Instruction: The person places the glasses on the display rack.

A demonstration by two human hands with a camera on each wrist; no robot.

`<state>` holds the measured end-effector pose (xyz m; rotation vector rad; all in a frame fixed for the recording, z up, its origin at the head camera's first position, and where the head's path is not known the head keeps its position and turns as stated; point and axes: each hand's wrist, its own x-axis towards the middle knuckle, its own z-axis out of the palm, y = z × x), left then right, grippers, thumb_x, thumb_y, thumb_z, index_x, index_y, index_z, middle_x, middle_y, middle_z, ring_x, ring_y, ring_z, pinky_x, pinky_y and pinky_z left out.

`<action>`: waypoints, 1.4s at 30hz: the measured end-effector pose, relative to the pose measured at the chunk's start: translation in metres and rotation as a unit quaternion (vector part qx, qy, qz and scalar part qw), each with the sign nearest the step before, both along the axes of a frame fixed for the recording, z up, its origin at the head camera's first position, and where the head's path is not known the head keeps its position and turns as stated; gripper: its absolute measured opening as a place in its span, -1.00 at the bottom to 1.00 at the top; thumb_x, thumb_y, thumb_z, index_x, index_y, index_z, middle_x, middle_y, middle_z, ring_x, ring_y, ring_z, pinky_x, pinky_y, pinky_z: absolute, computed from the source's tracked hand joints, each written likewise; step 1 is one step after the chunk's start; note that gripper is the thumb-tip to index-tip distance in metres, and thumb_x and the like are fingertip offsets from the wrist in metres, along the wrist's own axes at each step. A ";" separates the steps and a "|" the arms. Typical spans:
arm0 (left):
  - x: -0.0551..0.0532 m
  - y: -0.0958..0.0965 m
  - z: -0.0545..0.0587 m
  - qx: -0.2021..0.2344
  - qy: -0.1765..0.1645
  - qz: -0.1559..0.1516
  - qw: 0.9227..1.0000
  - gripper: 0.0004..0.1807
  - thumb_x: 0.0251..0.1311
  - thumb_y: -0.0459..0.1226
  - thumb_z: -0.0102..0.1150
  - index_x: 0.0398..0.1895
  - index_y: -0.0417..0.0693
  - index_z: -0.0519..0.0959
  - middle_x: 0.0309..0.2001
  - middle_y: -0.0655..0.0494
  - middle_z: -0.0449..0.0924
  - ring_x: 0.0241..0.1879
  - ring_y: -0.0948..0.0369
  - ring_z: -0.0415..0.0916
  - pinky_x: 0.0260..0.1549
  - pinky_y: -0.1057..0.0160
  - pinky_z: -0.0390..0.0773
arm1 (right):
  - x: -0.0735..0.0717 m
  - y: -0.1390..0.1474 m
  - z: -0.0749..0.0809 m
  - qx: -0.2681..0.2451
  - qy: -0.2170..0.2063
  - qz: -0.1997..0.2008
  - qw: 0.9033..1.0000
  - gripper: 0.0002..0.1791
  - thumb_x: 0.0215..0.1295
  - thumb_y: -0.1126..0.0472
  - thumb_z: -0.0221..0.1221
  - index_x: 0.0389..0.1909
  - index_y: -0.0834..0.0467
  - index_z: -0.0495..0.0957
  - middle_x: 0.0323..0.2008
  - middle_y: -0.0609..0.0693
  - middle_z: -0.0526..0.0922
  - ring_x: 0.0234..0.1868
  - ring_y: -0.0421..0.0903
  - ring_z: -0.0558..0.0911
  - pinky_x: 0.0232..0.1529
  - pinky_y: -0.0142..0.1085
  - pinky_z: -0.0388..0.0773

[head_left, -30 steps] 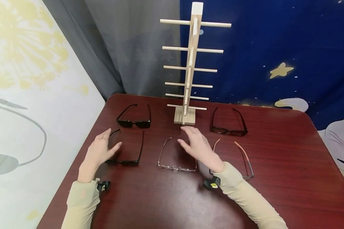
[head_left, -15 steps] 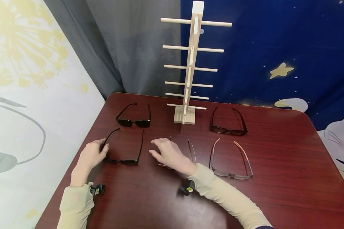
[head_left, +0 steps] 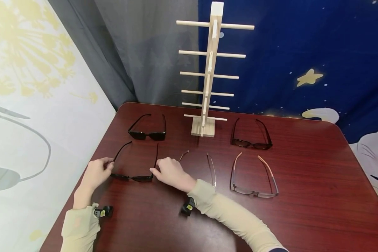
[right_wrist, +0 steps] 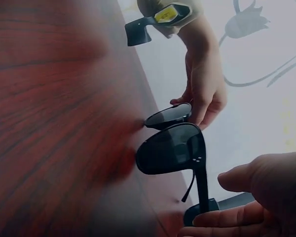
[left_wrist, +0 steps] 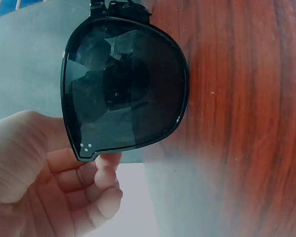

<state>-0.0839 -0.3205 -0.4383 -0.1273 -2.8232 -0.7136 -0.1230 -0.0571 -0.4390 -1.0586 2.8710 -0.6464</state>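
Black sunglasses [head_left: 142,179] stand at the left of the table with their temples pointing away from me. My left hand [head_left: 96,172] pinches their left temple near the hinge. In the left wrist view, one dark lens [left_wrist: 133,94] covers part of its thumb and fingers. My right hand [head_left: 171,174] is at the right hinge. The right wrist view has its fingers [right_wrist: 232,217] against the right temple [right_wrist: 201,185], while the thumb stands apart from it. Thin metal-framed glasses [head_left: 213,171] are partly hidden behind my right hand and sleeve.
A wooden rack with pegs [head_left: 209,75] stands at the table's back. Dark sunglasses [head_left: 147,135] lie left of it, brown-lensed ones [head_left: 252,144] right of it. Glasses with orange temple tips [head_left: 255,193] lie at right. A white wall panel [head_left: 50,140] borders the left side.
My right hand has swept left over the metal-framed glasses to the black sunglasses' right hinge. My left hand has come down and toward me onto their left temple.
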 end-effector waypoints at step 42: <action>0.013 0.003 0.015 0.273 -0.131 0.020 0.953 -0.55 0.32 -0.22 0.07 0.06 -0.49 0.44 -0.42 0.00 0.64 -0.62 0.22 0.54 -0.56 0.21 0.63 | -0.005 0.022 0.019 -0.201 -0.247 -0.068 0.946 -0.71 0.23 0.17 0.20 -0.65 0.18 0.62 -0.78 -0.11 0.55 -0.78 -0.29 0.47 -0.64 -0.50 0.44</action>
